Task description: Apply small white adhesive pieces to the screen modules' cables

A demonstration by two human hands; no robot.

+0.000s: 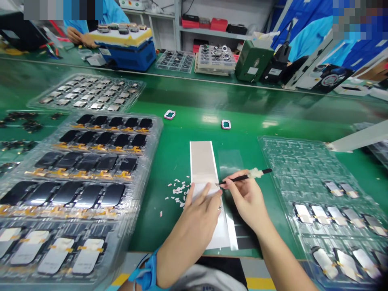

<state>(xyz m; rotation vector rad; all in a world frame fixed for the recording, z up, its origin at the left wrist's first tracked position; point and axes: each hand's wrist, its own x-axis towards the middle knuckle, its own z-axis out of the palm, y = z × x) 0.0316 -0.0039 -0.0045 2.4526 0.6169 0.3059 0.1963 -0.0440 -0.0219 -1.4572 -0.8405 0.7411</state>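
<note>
My left hand [198, 220] lies over a white backing sheet [218, 234], fingers spread and fingertips pressing on it. In my right hand [247, 198] is a pair of slim black tweezers [241, 178], wrapped with whitish tape near the back end. Its tip touches or nearly touches the sheet's right edge, beside my left fingertips. Beyond my fingers extends a beige strip [202, 161] with white borders. Small white scraps [179, 190] lie scattered left of it. A clear film [230, 159] lies to the right of the strip.
A clear tray of black watch-like screens [104, 139] stands at left, with a tray of small metal parts [87, 97] behind. At right is a partly filled clear tray [287, 161]. Two small square frames [169, 114] sit ahead. Co-workers in blue sleeves [312, 38] are across the bench.
</note>
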